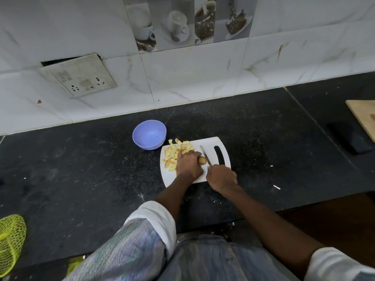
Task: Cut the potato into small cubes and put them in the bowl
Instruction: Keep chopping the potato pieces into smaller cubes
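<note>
Two hands work over the white cutting board (215,144), which I take as my landmark on the dark tabletop (81,169). My left hand (188,165) lies over the middle of the board, fingers curled down on the remaining piece of potato (202,160), whose brown end shows just past my knuckles. My right hand (221,177) sits at the board's near right edge, closed around the handle of the knife (206,158); the blade runs up and away across the board, right beside the potato end, though I cannot tell if its edge touches it. Cut potato cubes (174,152) lie heaped on the board's far left part, partly under my left hand. Off the board's far left corner, very close to it, stands the lilac bowl (149,134), upright, with nothing visible inside. At the tabletop's far right edge, well away from the board, lies a wooden board (363,116).
</note>
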